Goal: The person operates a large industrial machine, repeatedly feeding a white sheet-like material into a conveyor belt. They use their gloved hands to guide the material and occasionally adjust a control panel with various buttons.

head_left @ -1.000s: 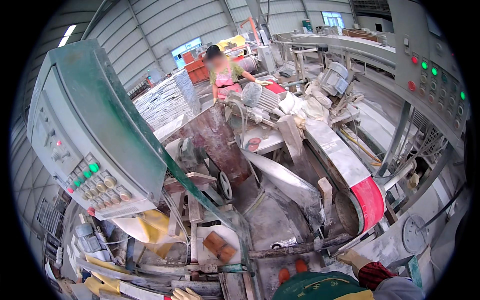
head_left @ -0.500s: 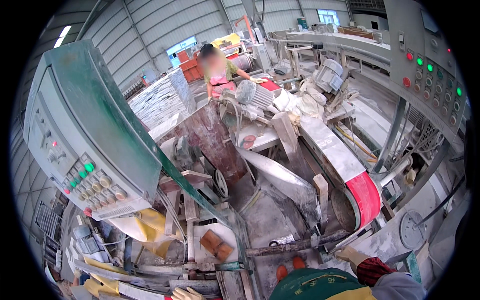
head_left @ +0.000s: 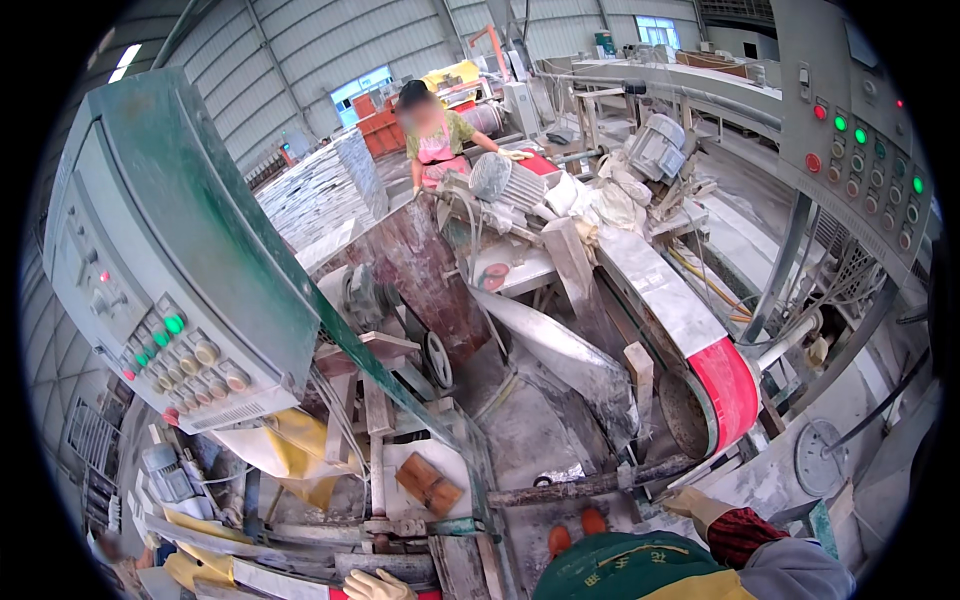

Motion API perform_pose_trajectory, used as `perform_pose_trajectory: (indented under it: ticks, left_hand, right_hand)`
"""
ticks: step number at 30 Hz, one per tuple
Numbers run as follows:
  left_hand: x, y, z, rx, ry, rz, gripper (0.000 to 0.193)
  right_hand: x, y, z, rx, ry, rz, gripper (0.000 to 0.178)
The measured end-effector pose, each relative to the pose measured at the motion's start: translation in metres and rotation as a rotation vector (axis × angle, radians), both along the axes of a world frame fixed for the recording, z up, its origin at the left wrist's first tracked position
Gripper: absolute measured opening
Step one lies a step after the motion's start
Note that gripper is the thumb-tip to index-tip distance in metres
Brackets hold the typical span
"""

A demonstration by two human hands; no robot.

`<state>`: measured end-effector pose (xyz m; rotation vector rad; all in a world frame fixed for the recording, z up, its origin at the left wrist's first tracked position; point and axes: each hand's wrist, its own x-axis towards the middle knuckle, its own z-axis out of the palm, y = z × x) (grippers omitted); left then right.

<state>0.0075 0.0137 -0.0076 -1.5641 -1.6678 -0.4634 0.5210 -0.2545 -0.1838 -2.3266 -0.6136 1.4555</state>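
Observation:
My left hand [head_left: 378, 585], in a cream work glove, shows at the lower edge with its fingers stretched out. It lies over a machine edge, with bits of red belt showing beside it. My right hand [head_left: 692, 504], gloved too, rests on the frame near the lower end of a conveyor with a red belt [head_left: 728, 395]. Its fingers look extended and nothing shows in them, though their tips are hard to make out. A dark red patterned cuff [head_left: 742, 537] covers that wrist.
A control cabinet [head_left: 190, 250] stands at left, another control panel [head_left: 850, 130] at upper right. Across the machine, a person [head_left: 437, 145] in a pink apron keeps a gloved hand near the belt. Motors [head_left: 658, 145], a round bar [head_left: 590, 487] and a brown block [head_left: 430, 483] lie between.
The view has shifted slightly. The person across the machine stands a little more upright. Both my hands stay in about the same places.

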Motion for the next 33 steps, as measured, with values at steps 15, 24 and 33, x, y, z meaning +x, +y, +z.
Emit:
perform_pose_trajectory:
  ticks: [15,24,33]
  left_hand:
    - [0.012,-0.007,-0.003,-0.020,-0.001,-0.005,0.041]
    - [-0.006,0.011,0.029,-0.264,-0.091,0.009,0.055]
    - [-0.125,0.060,0.013,-0.631,-0.435,0.582,0.068]
  right_hand:
    - [-0.009,-0.004,-0.008,0.025,-0.057,0.033,0.046]
    - [-0.011,-0.002,0.007,0.049,-0.037,0.086,0.043]
    - [0.024,-0.003,-0.015,-0.065,-0.254,0.210,0.052]
